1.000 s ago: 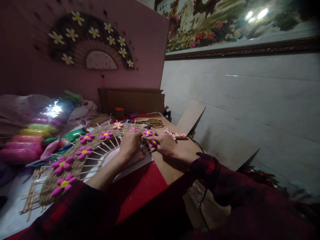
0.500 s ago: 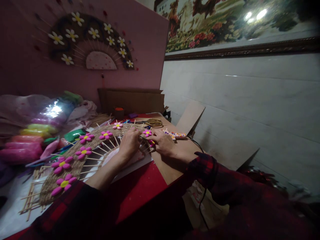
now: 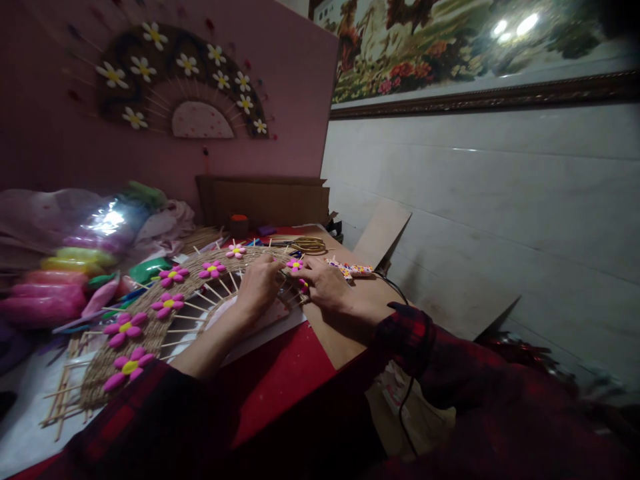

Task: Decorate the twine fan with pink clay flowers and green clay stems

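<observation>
A half-round woven fan (image 3: 145, 313) of twine and thin wooden sticks lies on the red table (image 3: 280, 373), dotted with pink clay flowers with yellow centres (image 3: 167, 303). My left hand (image 3: 260, 283) rests on the fan's right end, fingers curled down on the weave. My right hand (image 3: 325, 283) lies beside it on a cardboard sheet (image 3: 350, 313), fingertips pressed on a pink flower (image 3: 303, 285) at the fan's edge. Another pink flower (image 3: 295, 265) sits just above the two hands.
Gold scissors (image 3: 307, 245) lie behind the hands. A speckled strip (image 3: 350, 269) lies to the right. Bags of coloured clay (image 3: 60, 273) pile up at the left. A black cable (image 3: 405, 400) hangs off the table edge. A finished fan (image 3: 185, 87) hangs on the pink wall.
Both hands have crept slightly up and inward on the fan's right end; the right fingertips now cover more of the pink flower at the edge.
</observation>
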A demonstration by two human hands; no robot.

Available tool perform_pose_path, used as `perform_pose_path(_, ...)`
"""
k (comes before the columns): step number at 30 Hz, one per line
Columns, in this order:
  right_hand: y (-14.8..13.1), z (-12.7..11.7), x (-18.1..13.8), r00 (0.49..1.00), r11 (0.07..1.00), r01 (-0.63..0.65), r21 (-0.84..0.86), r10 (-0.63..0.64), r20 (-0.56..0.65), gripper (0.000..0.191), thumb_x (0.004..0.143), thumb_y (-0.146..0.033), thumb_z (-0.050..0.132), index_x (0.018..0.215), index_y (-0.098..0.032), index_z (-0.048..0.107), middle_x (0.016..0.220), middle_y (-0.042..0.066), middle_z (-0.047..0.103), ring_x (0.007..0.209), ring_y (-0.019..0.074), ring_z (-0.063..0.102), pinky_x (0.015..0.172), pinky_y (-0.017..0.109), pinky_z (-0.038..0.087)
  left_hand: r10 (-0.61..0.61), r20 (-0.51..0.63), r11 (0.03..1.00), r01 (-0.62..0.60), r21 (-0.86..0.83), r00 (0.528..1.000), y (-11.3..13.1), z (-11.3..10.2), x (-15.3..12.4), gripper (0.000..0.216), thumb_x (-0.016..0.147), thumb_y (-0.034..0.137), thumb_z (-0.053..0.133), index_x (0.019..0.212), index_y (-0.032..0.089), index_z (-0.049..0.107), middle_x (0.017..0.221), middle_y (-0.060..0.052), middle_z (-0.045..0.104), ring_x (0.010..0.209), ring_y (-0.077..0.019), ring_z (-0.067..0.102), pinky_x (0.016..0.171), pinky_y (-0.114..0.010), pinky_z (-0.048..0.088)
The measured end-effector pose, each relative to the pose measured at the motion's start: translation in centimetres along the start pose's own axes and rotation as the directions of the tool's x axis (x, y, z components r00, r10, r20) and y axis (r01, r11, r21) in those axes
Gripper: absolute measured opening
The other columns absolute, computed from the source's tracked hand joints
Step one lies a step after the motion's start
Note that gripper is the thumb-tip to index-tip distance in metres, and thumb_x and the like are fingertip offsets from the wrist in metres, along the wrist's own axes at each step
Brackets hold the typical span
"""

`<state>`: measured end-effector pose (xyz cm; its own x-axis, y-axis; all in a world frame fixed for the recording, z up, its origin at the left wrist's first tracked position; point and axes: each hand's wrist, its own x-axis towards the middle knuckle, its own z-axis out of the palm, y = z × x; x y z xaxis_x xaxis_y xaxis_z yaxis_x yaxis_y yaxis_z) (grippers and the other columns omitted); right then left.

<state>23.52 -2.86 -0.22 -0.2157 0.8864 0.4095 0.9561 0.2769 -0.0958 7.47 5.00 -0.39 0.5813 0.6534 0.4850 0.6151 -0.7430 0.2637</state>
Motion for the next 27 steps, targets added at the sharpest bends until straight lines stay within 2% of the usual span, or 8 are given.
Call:
perform_pose_path(5, -0.04, 0.22, 0.04, 1.000, 1.000, 0.008, -0.023, -0.009, -0.022, 0.034, 0.081, -0.011, 0.052, 0.107, -0.028, 0.067, 0.095, 0.006, 0.056, 0.096, 0.0199, 0.048, 0.083, 0.031, 0.038, -0.033, -0.036, 0.997, 0.035, 0.070, 0.999, 0.19, 0.02, 0.13, 0.029, 0.082, 0.011, 0.045, 0.098, 0.016, 0.068, 0.096, -0.008, 0.066, 0.087, -0.0217, 0.060, 0.071, -0.029, 0.043)
perform_pose_path(11, 0.04, 0.49, 0.12, 1.000, 0.999, 0.005, -0.037, -0.005, -0.018, 0.036, 0.080, -0.010, 0.051, 0.108, -0.028, 0.066, 0.097, 0.006, 0.056, 0.093, 0.0195, 0.048, 0.077, 0.030, 0.039, -0.051, -0.033, 0.965, 0.058, 0.257, 0.998, 0.70, -0.71, -0.15, 0.030, 0.083, 0.018, 0.045, 0.099, 0.025, 0.069, 0.097, -0.006, 0.064, 0.082, -0.0244, 0.061, 0.055, -0.030, 0.038)
perform_pose_path(19, -0.29, 0.38, 0.31, 1.000, 0.998, 0.021, -0.060, -0.021, 0.003, 0.033, 0.083, -0.014, 0.050, 0.110, -0.027, 0.064, 0.102, 0.006, 0.057, 0.094, 0.0195, 0.048, 0.078, 0.031, 0.038, 0.023, -0.026, 0.966, -0.015, 0.260, 0.999, 0.32, -0.53, 0.12, 0.027, 0.081, 0.016, 0.048, 0.098, 0.022, 0.068, 0.099, -0.007, 0.060, 0.089, -0.0220, 0.059, 0.058, -0.028, 0.039)
perform_pose_path(27, -0.24, 0.45, 0.38, 0.999, 0.993, 0.036, -0.114, -0.037, -0.011, 0.036, 0.080, -0.014, 0.053, 0.112, -0.027, 0.063, 0.099, 0.006, 0.056, 0.092, 0.0207, 0.047, 0.075, 0.031, 0.038, -0.021, -0.113, 0.973, 0.046, 0.225, 0.993, -0.24, 0.10, 0.81, 0.027, 0.080, 0.011, 0.047, 0.099, 0.018, 0.064, 0.100, -0.008, 0.063, 0.089, -0.0230, 0.058, 0.062, -0.029, 0.040)
